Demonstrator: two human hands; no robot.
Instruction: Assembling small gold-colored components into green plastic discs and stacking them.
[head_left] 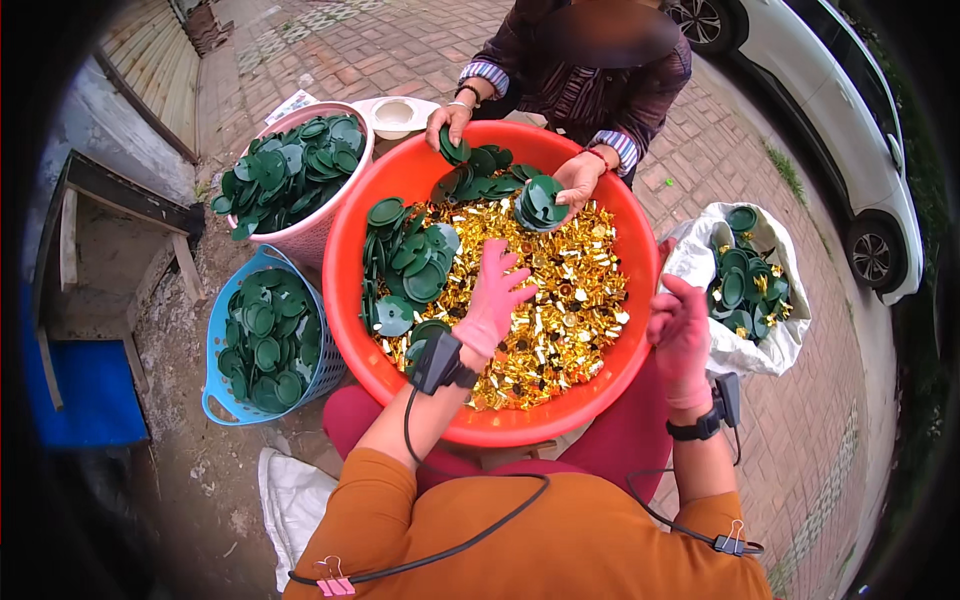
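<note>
A wide orange-red tub [352, 330] stands before me, holding a heap of small shiny gold pieces [560, 330] and flat green plastic discs [405, 255]. My left hand [488, 305], in a pink glove, reaches over the gold pieces with its fingers spread and nothing in them. At the tub's right rim, beside a white sack [690, 250], my pink-gloved right hand [683, 345] is raised. Its fingers are loosely bent and apart, and no object shows in them. Across the tub, another person's hands [580, 180] hold green discs, stacked in one of them.
To the left stand a pink basket [310, 235] and a blue basket [325, 365], both heaped with green discs. The white sack holds discs with gold pieces. A white car [830, 130] is parked at right on brick paving. Cables run along both my arms.
</note>
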